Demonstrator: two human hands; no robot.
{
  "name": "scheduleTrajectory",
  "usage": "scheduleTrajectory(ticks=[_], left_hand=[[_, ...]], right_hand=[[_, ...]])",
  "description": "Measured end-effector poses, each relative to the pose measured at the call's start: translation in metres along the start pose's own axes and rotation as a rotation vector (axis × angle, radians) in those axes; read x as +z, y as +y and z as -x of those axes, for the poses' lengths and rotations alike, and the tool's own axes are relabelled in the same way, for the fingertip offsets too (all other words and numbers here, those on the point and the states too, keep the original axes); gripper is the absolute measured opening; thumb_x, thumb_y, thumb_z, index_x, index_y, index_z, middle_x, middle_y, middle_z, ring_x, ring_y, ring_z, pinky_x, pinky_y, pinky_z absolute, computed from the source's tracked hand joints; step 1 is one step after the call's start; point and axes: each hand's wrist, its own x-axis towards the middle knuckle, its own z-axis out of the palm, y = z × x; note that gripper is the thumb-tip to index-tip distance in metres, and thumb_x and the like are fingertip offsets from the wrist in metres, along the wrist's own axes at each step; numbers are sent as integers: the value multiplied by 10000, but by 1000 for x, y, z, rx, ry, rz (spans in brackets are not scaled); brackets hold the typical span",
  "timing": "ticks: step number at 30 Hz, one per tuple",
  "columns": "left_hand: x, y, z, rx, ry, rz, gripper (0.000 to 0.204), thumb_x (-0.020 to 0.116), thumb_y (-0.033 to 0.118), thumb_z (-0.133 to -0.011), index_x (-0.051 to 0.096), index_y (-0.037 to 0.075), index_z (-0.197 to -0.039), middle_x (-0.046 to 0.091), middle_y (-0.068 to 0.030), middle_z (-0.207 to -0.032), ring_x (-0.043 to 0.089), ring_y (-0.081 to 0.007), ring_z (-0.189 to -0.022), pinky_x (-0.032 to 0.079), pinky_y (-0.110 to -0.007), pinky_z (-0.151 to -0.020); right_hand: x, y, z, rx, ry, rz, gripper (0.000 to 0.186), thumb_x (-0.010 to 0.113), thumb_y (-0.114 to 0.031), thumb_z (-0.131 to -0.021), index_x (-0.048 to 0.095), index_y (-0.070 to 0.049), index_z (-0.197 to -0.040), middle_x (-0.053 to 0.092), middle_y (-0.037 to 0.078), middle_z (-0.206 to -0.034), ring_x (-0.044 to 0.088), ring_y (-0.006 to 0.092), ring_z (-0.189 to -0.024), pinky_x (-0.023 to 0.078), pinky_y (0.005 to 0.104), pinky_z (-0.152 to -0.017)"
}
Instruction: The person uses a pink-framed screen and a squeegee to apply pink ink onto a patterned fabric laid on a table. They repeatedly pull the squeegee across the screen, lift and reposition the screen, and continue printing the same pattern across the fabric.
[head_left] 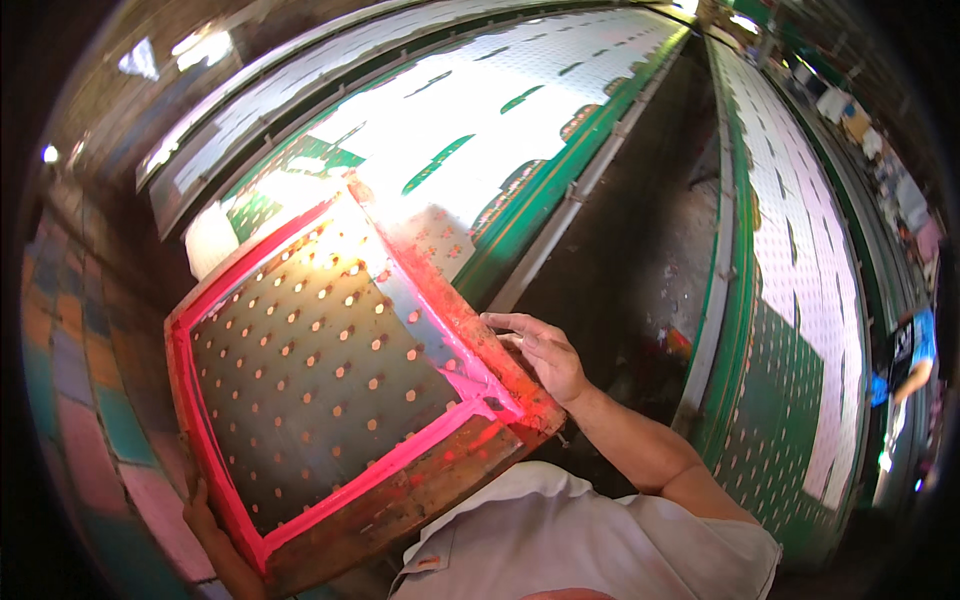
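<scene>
A screen printing frame (330, 350) fills the space in front of me, tilted up off the table. Its wooden sides are stained red, bright pink tape or paint borders the mesh, and rows of small flower-like spots cover the mesh. My right hand (545, 355) grips its right side, the index finger stretched along the edge and the other fingers curled, partly hidden. At the lower left side my left hand (198, 505) holds the frame, most of its fingers out of sight behind the wood. Beyond the frame lies printed white fabric (440, 232) with a red floral patch.
A long green printing table (520, 245) with metal rails runs away from me. Across a dark aisle (620, 250) stands another table (775, 420) carrying patterned fabric. Coloured floor tiles (85, 440) lie at left. At far right a person in blue (915, 355) is partly visible.
</scene>
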Motion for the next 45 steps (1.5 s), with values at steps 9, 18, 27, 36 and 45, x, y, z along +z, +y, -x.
scheduleTrajectory(ticks=[9, 18, 27, 36, 45], left_hand=[[62, 6, 77, 9, 144, 17, 515, 840, 230, -934, 703, -55, -1341, 760, -181, -1256, 696, -328, -1138, 490, -463, -1064], [172, 84, 179, 27, 349, -72, 594, 819, 237, -928, 681, -32, -1439, 753, -199, -1338, 678, -373, -1244, 441, -506, -1160], [337, 202, 328, 173, 556, -365, 680, 799, 245, -922, 659, -9, -1536, 746, -217, -1421, 660, -419, -1350, 392, -549, -1257], [188, 83, 291, -203, 963, -160, 722, 850, 436, -972, 673, -112, -1408, 704, -252, -1405, 721, -353, -1182, 595, -483, -1038], [294, 154, 286, -72, 1051, -131, 600, 869, 329, -981, 685, -114, -1342, 735, -219, -1342, 727, -320, -1140, 607, -436, -1003]], right_hand=[[-38, -5, -97, 139, -156, -40, 655, 545, -308, -1101, 478, 121, -1591, 592, 233, -1591, 620, 338, -1422, 475, 488, -1228], [-123, -20, -212, 244, -348, -182, 625, 569, -294, -1098, 505, 96, -1582, 604, 216, -1568, 632, 310, -1382, 461, 472, -1219], [-206, -48, -296, 372, -515, -238, 720, 629, -377, -1088, 463, 71, -1627, 530, 196, -1642, 609, 284, -1421, 439, 433, -1239], [-212, -21, -363, 285, -703, -33, 707, 645, -414, -1049, 527, 8, -1604, 584, 149, -1588, 491, 260, -1497, 351, 455, -1292], [-237, -12, -406, 549, -473, -265, 659, 613, -435, -1048, 579, -11, -1552, 632, 151, -1518, 581, 281, -1375, 417, 480, -1243]])
